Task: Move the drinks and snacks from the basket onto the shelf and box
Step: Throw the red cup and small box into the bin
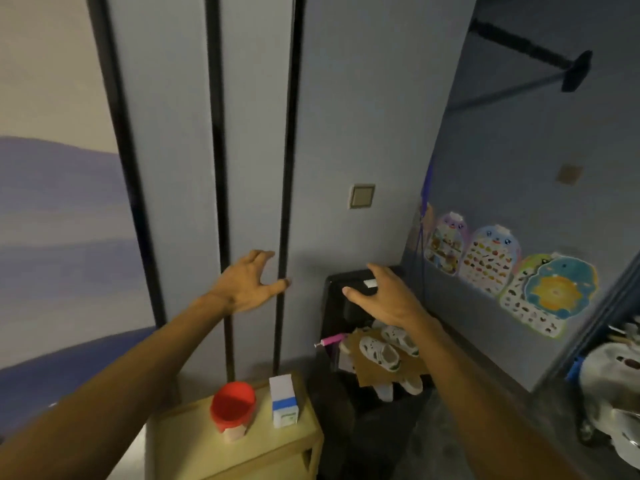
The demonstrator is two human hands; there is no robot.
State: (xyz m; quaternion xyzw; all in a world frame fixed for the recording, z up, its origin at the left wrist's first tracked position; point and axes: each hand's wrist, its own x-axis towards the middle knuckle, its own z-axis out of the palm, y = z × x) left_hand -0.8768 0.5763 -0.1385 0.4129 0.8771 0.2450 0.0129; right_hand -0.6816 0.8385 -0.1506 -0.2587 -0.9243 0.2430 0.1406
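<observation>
A red-lidded cup (232,410) and a white-and-blue carton (284,400) stand side by side on a pale wooden box (194,448) at the bottom centre. My left hand (247,284) is raised in front of the grey wall panels, fingers spread, holding nothing. My right hand (381,296) hovers with spread fingers above a black container (332,306) in the corner, also holding nothing. No basket is in view.
White children's shoes (382,351) lie on cardboard (391,367) by the black container, with a pink item (330,340) beside them. Colourful charts (491,258) hang on the right wall. A light switch (362,196) sits on the wall. Clutter fills the right edge.
</observation>
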